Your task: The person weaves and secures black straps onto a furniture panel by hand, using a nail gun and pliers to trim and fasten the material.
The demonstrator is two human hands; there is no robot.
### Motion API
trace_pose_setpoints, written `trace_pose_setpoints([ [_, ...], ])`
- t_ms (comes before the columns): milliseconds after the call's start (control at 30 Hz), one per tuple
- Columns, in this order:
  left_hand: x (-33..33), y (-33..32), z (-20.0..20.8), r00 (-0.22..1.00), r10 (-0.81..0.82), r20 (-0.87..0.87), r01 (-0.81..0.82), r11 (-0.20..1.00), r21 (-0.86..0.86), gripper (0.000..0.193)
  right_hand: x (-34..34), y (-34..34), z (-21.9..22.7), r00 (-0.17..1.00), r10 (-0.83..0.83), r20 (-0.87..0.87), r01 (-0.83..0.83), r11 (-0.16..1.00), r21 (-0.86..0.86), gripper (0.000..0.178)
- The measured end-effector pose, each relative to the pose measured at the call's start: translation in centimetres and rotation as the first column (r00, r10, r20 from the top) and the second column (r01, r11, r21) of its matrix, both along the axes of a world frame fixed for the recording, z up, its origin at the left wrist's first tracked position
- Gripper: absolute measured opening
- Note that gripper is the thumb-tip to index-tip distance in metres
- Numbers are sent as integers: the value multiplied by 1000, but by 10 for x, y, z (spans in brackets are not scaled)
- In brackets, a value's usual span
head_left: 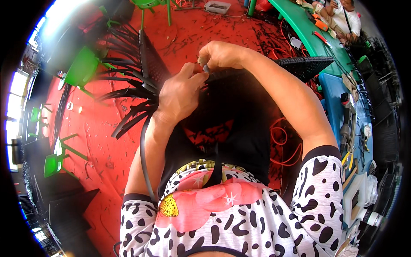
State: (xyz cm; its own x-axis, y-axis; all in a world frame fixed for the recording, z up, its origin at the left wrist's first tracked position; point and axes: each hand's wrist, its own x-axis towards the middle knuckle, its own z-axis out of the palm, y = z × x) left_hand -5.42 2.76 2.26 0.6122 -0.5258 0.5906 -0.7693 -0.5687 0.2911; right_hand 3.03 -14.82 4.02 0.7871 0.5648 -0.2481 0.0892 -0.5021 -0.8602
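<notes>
My left hand (180, 93) and my right hand (223, 55) meet at the edge of a black woven piece (305, 64), fingertips pinched close together. Between them shows a small grey bit (206, 68) that looks like part of a flat weaving strip; the fingers hide most of it. Many loose dark strips (128, 79) fan out to the left of my left hand, along the woven panel's left side (150, 60). One long grey strip (144, 158) hangs down past my left forearm. Deep shadow hides the work below my hands.
Strip scraps litter the red floor (102, 150). Green chairs (81, 68) stand left. At right are a green table (299, 25) and a blue table (338, 98) with tools, including yellow-handled pliers (350, 160). Red cable (280, 141) lies below. Another person (342, 21) sits far right.
</notes>
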Motion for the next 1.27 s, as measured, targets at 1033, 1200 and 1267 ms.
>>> trace_pose_setpoints([
  [1033, 0, 1, -1, 998, -14, -65, 13, 1000, -26, 19, -7, -3, -8, 948, 162, 274, -196, 975, 101, 46],
  [1200, 2, -2, -2, 997, 3, -76, -6, 999, -33, 19, -37, -10, -2, 798, 21, 602, -60, 997, 44, 42],
  [1267, -1, 1, 0, 997, 16, -72, -19, 999, -37, 18, -60, -9, 4, 532, -38, 846, 23, 999, 30, 38],
])
